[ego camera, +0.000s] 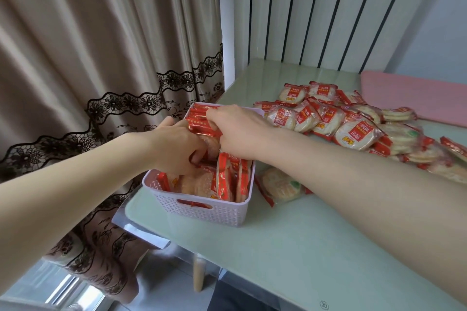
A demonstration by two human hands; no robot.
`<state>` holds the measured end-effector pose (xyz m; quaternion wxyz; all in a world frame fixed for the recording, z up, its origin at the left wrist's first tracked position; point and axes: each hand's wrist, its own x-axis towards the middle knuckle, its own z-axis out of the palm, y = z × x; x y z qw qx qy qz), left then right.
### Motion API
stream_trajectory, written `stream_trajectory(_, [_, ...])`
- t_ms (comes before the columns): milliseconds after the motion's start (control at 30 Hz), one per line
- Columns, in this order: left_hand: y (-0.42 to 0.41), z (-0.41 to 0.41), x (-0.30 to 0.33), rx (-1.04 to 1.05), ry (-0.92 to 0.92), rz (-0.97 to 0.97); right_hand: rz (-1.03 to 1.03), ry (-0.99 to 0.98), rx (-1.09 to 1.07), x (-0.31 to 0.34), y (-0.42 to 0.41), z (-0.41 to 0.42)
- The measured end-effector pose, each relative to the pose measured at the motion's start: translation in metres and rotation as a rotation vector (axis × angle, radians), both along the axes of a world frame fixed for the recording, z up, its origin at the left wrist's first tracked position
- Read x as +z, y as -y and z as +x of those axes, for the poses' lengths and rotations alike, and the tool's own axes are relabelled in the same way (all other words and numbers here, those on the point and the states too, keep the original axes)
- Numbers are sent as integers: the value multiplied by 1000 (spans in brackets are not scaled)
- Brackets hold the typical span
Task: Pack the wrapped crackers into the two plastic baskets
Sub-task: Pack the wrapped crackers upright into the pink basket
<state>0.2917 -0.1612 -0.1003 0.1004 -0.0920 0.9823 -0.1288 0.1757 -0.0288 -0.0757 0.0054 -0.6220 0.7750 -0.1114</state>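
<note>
At frame centre, the left hand (174, 149) and right hand (237, 131) reach with curled fingers (195, 158) among red-wrapped round crackers (202, 183) packed upright in a lilac woven-pattern plastic basket (202, 212) on the pale green worktop (290, 247), a loose cracker pile (353, 124) lying at right.

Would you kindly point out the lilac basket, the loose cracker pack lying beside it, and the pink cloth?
lilac basket (202, 212): head view, front wall below the handle slot.
loose cracker pack (280, 185): head view, middle of wrapper.
pink cloth (414, 94): head view, flat top.
</note>
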Motion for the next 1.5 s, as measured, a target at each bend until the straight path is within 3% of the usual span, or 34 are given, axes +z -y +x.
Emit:
stream_trajectory(133, [1, -2, 10, 22, 1, -11, 48, 256, 36, 1, 3, -1])
stream_trajectory(467, [1, 9, 24, 37, 72, -38, 309, 446, 97, 2, 4, 15])
stream_trajectory(600, [3, 8, 30, 101, 43, 118, 463, 398, 80, -7, 10, 23])
stream_trajectory(767, [10, 16, 39, 132, -73, 367, 454, 370, 62, -14, 11, 26])
stream_trajectory(900, [13, 18, 44, 76, -219, 413, 536, 390, 36, -10, 12, 27])
stream_trajectory(1067, [12, 17, 36, -28, -370, 396, 492, 365, 33, -5, 4, 22])
stream_trajectory(1200, [12, 12, 24, 30, -470, 404, 457, 450, 33, 2, -4, 15])
stream_trajectory(1333, [12, 9, 21, 81, -383, 309, 371, 524, -10, -2, -5, 14])
stream_trajectory(1500, [8, 13, 24, 21, -290, 328, 325, 448, -2, -12, -1, 9])
